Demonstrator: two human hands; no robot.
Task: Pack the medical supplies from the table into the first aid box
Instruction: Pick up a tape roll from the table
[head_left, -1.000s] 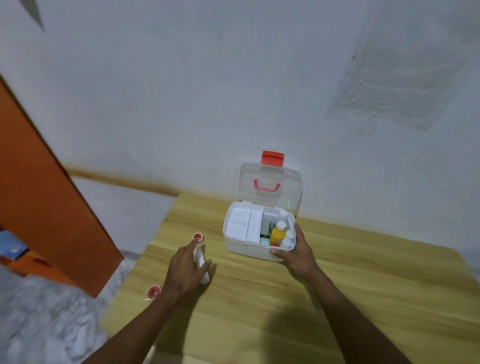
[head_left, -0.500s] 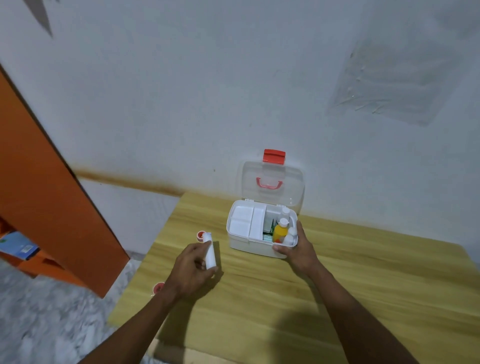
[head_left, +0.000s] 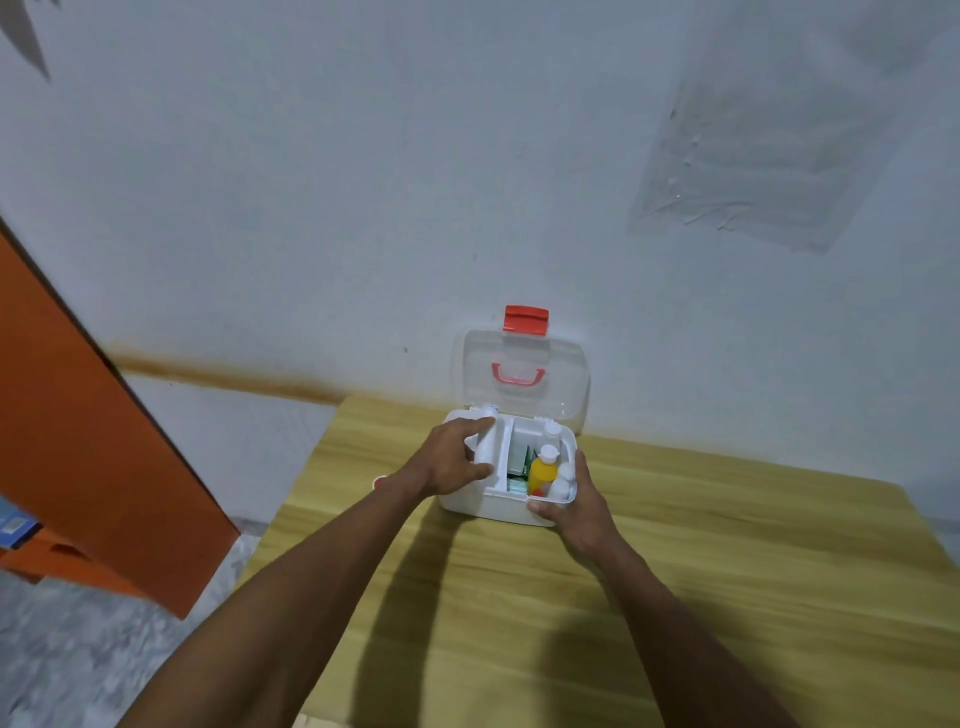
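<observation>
The first aid box (head_left: 488, 506) was set on the wooden counter (head_left: 727, 571) against the wall, its clear lid (head_left: 566, 374) raised. A white tube (head_left: 487, 441) was held over the box's left tray, the left hand (head_left: 452, 462) closed around it. The box's near right corner was gripped by the right hand (head_left: 576, 512). A yellow bottle (head_left: 541, 470) was stood inside.
</observation>
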